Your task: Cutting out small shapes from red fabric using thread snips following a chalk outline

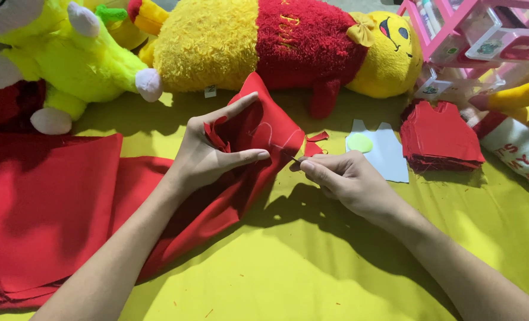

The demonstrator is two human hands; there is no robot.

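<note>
Open yellow cloth (pixel 312 267) near the hands; plush toys (pixel 276 47) and red stack (pixel 440 137) beyond.

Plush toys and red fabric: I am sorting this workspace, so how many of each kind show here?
Plush toys: 3 (yellow bear in red top, lime-green toy, one partly cut off at the right edge)
Stacks of cut red pieces: 1
Large red cloth sheets: 1, held up by the left hand
Pink racks: 1
Total: 6

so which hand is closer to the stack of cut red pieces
Right. The right hand lies just left of the stack of cut red pieces, with the pale template between them. The left hand is farther left, gripping the red felt.
</note>
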